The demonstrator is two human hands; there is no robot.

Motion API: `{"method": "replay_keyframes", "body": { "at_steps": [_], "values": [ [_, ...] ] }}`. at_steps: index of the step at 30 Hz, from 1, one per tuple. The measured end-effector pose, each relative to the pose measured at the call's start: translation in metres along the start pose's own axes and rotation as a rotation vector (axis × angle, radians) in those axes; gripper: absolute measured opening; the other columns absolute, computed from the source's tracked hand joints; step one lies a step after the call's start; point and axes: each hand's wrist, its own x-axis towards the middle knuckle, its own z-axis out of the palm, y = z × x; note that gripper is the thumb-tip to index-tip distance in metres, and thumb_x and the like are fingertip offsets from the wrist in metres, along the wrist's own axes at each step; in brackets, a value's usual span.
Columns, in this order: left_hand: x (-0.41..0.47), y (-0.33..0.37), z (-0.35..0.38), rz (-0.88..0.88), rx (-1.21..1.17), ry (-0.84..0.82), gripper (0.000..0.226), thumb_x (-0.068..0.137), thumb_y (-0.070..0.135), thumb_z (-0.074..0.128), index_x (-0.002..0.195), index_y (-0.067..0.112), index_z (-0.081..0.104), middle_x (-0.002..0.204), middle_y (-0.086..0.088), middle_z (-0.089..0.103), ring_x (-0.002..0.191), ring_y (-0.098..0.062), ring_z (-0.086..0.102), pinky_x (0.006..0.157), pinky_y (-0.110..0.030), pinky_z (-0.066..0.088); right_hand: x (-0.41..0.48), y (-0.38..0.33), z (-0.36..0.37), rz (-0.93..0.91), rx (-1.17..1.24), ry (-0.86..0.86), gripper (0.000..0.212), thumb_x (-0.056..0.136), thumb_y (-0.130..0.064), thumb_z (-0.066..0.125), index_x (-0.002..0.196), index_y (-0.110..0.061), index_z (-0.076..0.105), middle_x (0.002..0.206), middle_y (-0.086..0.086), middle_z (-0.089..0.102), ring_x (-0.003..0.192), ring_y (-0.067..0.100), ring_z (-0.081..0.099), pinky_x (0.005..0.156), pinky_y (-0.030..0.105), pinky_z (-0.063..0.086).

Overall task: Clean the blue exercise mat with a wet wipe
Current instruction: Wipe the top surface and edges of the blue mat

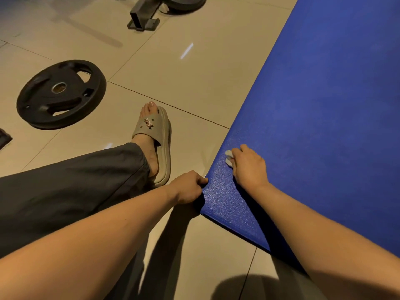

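The blue exercise mat point(320, 109) lies on the tiled floor and fills the right side of the head view. My right hand point(249, 165) rests on the mat near its left edge and holds a small crumpled white wet wipe point(228, 157) against the surface, most of the wipe hidden under my fingers. My left hand point(188, 187) grips the mat's near left edge, fingers curled over it, close to the corner.
My leg in dark grey trousers and a beige slide sandal point(158, 144) lie left of the mat. A black weight plate point(61, 94) lies flat on the floor at the left. A metal stand foot point(142, 18) and another plate point(184, 2) sit at the top.
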Motion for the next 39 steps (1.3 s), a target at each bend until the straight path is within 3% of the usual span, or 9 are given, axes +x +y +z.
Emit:
{"method": "replay_keyframes", "body": {
  "at_steps": [4, 9, 11, 13, 16, 20, 27, 36, 39],
  "values": [
    [0.0, 0.001, 0.0, -0.012, -0.049, 0.002, 0.049, 0.087, -0.002, 0.046, 0.123, 0.016, 0.075, 0.11, 0.001, 0.076, 0.106, -0.02, 0.069, 0.102, -0.041, 0.052, -0.016, -0.015, 0.004, 0.045, 0.123, -0.095, 0.008, 0.099, -0.01, 0.054, 0.104, -0.01, 0.061, 0.101, 0.009, 0.057, 0.088, 0.033, 0.062, 0.067, 0.034, 0.037],
    [-0.006, 0.001, 0.003, -0.028, -0.093, 0.005, 0.045, 0.08, 0.01, 0.052, 0.115, 0.018, 0.079, 0.105, 0.004, 0.078, 0.105, -0.015, 0.07, 0.103, -0.041, 0.051, -0.077, -0.059, 0.0, -0.319, 0.137, -0.377, 0.016, 0.097, -0.018, 0.054, 0.11, -0.013, 0.061, 0.109, 0.01, 0.06, 0.098, 0.032, 0.061, 0.077, 0.042, 0.043],
    [-0.007, 0.001, 0.004, -0.018, -0.07, 0.006, 0.052, 0.074, 0.022, 0.05, 0.118, 0.017, 0.077, 0.107, 0.005, 0.077, 0.106, -0.014, 0.07, 0.104, -0.041, 0.051, -0.078, -0.052, -0.003, -0.439, 0.112, -0.365, 0.018, 0.096, -0.019, 0.056, 0.113, -0.012, 0.06, 0.112, 0.011, 0.06, 0.099, 0.032, 0.06, 0.081, 0.043, 0.045],
    [-0.007, 0.002, 0.005, -0.022, -0.053, -0.001, 0.051, 0.079, 0.018, 0.051, 0.123, 0.016, 0.074, 0.11, 0.002, 0.077, 0.105, -0.016, 0.069, 0.103, -0.04, 0.051, -0.061, -0.034, -0.007, -0.46, 0.034, -0.282, 0.017, 0.09, -0.011, 0.064, 0.106, -0.015, 0.066, 0.103, 0.009, 0.059, 0.09, 0.031, 0.06, 0.07, 0.039, 0.042],
    [-0.007, 0.001, 0.008, -0.041, -0.049, 0.018, 0.053, 0.087, 0.004, 0.047, 0.134, 0.017, 0.068, 0.121, 0.001, 0.074, 0.116, -0.017, 0.066, 0.105, -0.035, 0.049, -0.03, 0.009, -0.011, -0.226, -0.037, -0.061, 0.013, 0.075, -0.01, 0.082, 0.081, -0.015, 0.071, 0.086, 0.007, 0.053, 0.073, 0.029, 0.055, 0.061, 0.034, 0.034],
    [-0.008, 0.005, 0.009, -0.056, -0.035, 0.027, 0.057, 0.087, -0.001, 0.046, 0.138, 0.015, 0.064, 0.131, 0.002, 0.069, 0.123, -0.017, 0.062, 0.107, -0.034, 0.046, -0.025, 0.033, -0.019, 0.063, -0.003, -0.05, 0.01, 0.095, -0.018, 0.062, 0.092, -0.01, 0.067, 0.101, 0.01, 0.056, 0.092, 0.032, 0.056, 0.075, 0.038, 0.036],
    [-0.025, 0.035, 0.019, -0.05, 0.237, 0.024, 0.037, 0.091, 0.026, 0.06, 0.128, 0.017, 0.058, 0.123, -0.012, 0.061, 0.106, -0.033, 0.064, 0.092, -0.039, 0.052, -0.099, -0.032, -0.002, -0.193, 0.065, -0.254, 0.014, 0.093, -0.018, 0.067, 0.104, -0.01, 0.064, 0.104, 0.009, 0.058, 0.094, 0.027, 0.059, 0.079, 0.035, 0.044],
    [-0.03, 0.047, 0.052, -0.165, 0.445, 0.142, 0.112, 0.069, 0.082, 0.069, 0.149, 0.015, 0.031, 0.136, -0.011, 0.048, 0.121, -0.032, 0.056, 0.097, -0.043, 0.05, -0.173, 0.072, -0.034, 0.191, -0.002, -0.24, 0.014, 0.099, -0.018, 0.053, 0.107, -0.009, 0.061, 0.11, 0.009, 0.058, 0.102, 0.028, 0.058, 0.074, 0.029, 0.031],
    [-0.036, 0.052, 0.071, -0.07, 0.63, 0.291, 0.111, 0.071, 0.082, 0.065, 0.148, 0.01, 0.03, 0.14, -0.012, 0.044, 0.128, -0.033, 0.048, 0.101, -0.045, 0.045, -0.206, 0.094, -0.042, 0.394, 0.015, -0.187, 0.019, 0.102, -0.022, 0.048, 0.106, -0.01, 0.061, 0.111, 0.008, 0.059, 0.1, 0.026, 0.059, 0.074, 0.029, 0.033]
  ]
}}
